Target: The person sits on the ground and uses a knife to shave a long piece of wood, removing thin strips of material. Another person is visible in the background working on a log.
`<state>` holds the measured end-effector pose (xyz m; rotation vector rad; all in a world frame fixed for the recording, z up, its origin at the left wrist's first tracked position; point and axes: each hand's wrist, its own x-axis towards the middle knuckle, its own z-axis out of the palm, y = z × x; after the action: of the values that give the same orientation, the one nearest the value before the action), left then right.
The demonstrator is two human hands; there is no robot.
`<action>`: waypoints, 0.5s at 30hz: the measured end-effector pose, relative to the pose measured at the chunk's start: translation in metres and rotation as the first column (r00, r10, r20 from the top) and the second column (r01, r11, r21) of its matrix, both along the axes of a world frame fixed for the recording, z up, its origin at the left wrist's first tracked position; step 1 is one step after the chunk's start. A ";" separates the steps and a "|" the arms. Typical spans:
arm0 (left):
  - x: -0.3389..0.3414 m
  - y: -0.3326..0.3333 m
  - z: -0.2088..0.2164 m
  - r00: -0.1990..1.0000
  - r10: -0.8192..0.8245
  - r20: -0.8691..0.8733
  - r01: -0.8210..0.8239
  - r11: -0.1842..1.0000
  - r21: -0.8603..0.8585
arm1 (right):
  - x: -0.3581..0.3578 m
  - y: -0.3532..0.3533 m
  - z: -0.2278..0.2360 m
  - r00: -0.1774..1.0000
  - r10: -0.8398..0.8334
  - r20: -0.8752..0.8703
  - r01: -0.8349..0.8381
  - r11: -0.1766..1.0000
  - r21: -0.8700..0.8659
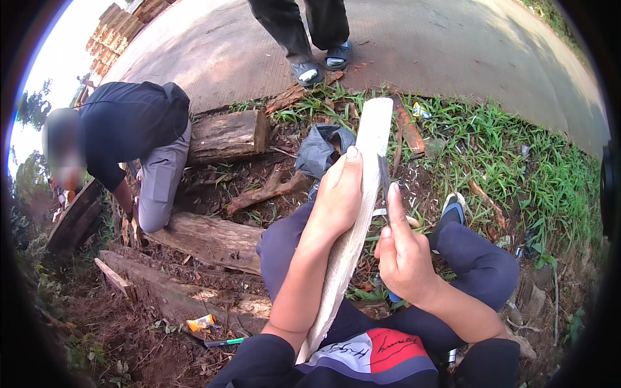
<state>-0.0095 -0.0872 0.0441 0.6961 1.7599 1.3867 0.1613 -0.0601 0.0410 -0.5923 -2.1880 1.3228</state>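
A long pale wooden strip (348, 258) slants up from my lap, its far end broad and freshly cut. My left hand (339, 197) is closed round it from the left, with the thumb pressed on top. On the other side, my right hand (407, 265) grips a knife (385, 180), its index finger stretched toward the blade. The dark, narrow blade lies against the right edge of the strip, below the far end. Inside my right palm, the knife's handle is mostly hidden.
Logs (226, 137) and a long beam (210, 240) lie to the left, where another person (139, 123) bends down. A dark plastic bag (317, 152) sits beyond my left hand. Someone's sandalled feet (307, 72) stand at the paved road's (414, 52) edge. Grass (504, 168) covers the right.
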 end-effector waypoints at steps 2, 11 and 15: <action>-0.001 -0.002 -0.002 1.000 0.003 0.009 -0.003 1.000 -0.003 | 0.003 -0.006 -0.004 1.000 0.006 -0.010 -0.006 1.000 -0.015; 0.001 -0.001 0.002 1.000 -0.005 0.017 0.005 1.000 0.001 | 0.006 -0.002 -0.003 1.000 0.015 0.011 -0.015 1.000 -0.008; 0.003 0.002 0.005 1.000 0.010 0.025 -0.009 1.000 -0.012 | 0.013 -0.007 -0.003 0.999 0.031 -0.008 -0.031 0.998 -0.060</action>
<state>-0.0067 -0.0850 0.0495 0.6622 1.7529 1.3845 0.1744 -0.0667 0.0376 -0.5778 -2.1668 1.4085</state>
